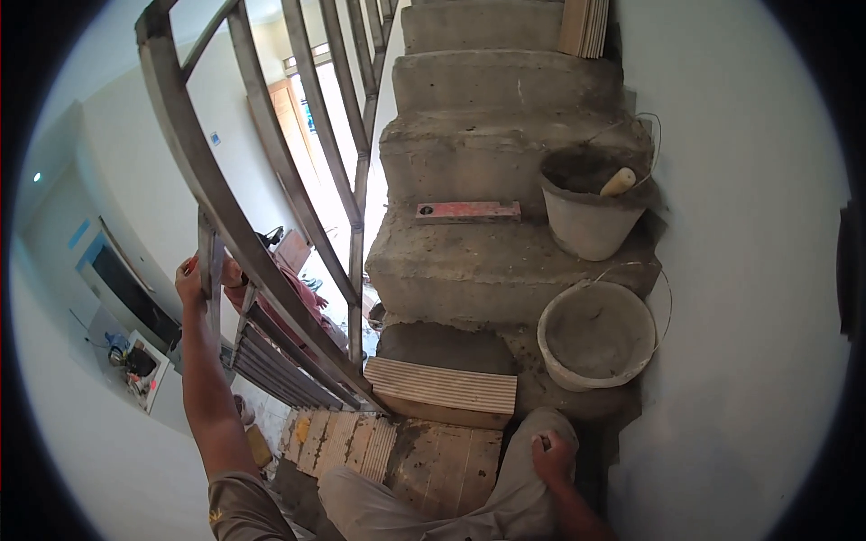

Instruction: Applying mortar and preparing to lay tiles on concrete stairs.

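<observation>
My left arm reaches out to the metal stair railing. At a post there my left hand is closed, with a small red thing showing at its fingers that I cannot make out. On my right knee rests my right hand, fingers curled in; what they hold, if anything, is hidden. Ahead of my knees, a ridged tile lies on a step whose back part is covered in dark wet mortar. A bucket of grey mix stands beyond my right hand.
A second bucket with a pale-handled tool stands one step higher. A red level lies left of it. More tiles lean higher up. Beyond the railing, a person in pink is below. Tiled steps descend at lower left.
</observation>
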Demonstrator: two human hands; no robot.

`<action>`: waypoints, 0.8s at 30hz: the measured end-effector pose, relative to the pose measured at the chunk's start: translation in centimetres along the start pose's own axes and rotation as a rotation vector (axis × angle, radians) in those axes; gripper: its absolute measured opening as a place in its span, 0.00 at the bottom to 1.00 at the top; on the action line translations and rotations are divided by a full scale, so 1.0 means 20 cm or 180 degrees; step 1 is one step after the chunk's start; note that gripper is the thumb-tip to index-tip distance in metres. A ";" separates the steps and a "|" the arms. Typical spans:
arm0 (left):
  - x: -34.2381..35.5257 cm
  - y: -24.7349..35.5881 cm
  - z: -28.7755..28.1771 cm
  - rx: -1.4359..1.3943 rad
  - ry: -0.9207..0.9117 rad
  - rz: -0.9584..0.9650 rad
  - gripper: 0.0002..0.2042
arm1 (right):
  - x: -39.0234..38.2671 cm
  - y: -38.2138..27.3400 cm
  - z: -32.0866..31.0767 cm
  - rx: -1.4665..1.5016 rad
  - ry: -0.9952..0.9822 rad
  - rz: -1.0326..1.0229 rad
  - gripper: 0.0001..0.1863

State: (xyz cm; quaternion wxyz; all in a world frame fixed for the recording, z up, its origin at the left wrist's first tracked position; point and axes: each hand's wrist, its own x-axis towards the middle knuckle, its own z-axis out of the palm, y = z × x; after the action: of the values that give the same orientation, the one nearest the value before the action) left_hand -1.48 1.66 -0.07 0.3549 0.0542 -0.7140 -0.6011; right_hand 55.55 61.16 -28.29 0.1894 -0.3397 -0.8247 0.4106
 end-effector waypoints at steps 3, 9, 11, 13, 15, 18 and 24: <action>0.02 -0.02 -0.02 -0.0376 -0.0240 -0.0404 0.20 | 0.01 0.00 0.01 -0.0041 0.0032 0.0027 0.13; 0.10 -0.11 -0.07 -0.0598 -0.0296 -0.0449 0.23 | 0.03 0.00 0.01 -0.0154 -0.0058 0.0040 0.15; 0.11 -0.12 -0.08 -0.0469 -0.0283 -0.0424 0.29 | 0.03 0.00 0.01 -0.0144 -0.0089 0.0045 0.15; 0.08 -0.10 -0.09 -0.0405 -0.0413 -0.0537 0.34 | 0.02 0.00 0.00 -0.0101 -0.0094 0.0028 0.15; -0.01 -0.02 -0.08 0.0053 -0.0049 -0.0535 0.44 | 0.01 0.01 0.00 0.0006 -0.0070 0.0006 0.14; -0.25 0.21 -0.02 0.0629 0.0603 0.0171 0.45 | 0.01 -0.02 -0.01 0.0111 -0.0087 0.0059 0.12; -0.78 0.85 0.20 -0.0892 -0.0844 0.1481 0.25 | 0.24 -0.20 0.14 -0.0672 -0.0985 -0.0840 0.24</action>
State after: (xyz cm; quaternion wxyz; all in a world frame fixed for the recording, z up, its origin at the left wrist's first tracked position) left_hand 13.78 17.33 8.22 0.3908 -0.2393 -0.6574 -0.5981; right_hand 48.90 61.19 -26.55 0.0761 -0.1798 -0.9196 0.3408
